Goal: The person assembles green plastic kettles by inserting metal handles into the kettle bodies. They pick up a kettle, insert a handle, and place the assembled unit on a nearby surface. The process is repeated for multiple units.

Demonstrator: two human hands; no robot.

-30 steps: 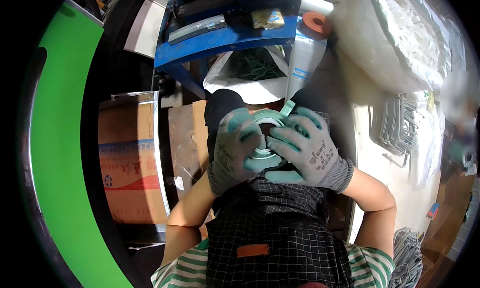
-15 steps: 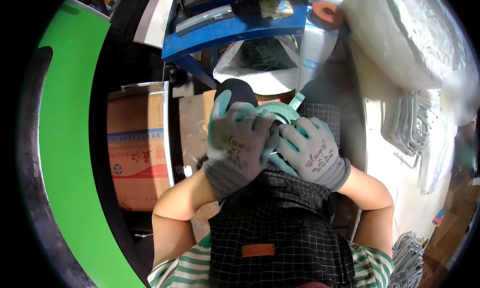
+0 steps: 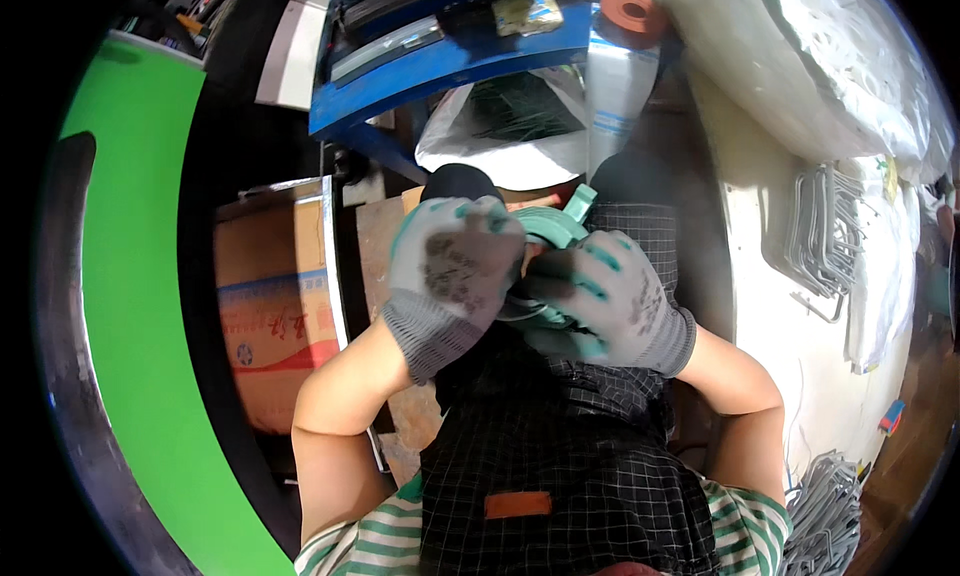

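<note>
In my lap, over the dark checked apron (image 3: 560, 456), a green ring-shaped part (image 3: 552, 224) with a short tab on its far right side lies between my hands. My left hand (image 3: 455, 261), in a grey and green work glove, is closed at the part's left side with its fingers curled. Wearing a matching glove, my right hand (image 3: 605, 296) has its fingers bent over the part's right and near side. The gloves hide the middle of the part, and motion smears the fingertips.
A blue bench (image 3: 450, 56) stands ahead, with an open white sack (image 3: 450, 141) of dark green strands below. An orange roll (image 3: 632, 14) sits beside it. At left are a cardboard box (image 3: 275, 326) and a green panel (image 3: 140, 276); at right, bent metal wires (image 3: 825, 231) on a pale table (image 3: 770, 346).
Both hands have shifted a little; my left hand has turned and its fingers are curled in more. The whole view has moved slightly. The green part stays between the hands.
</note>
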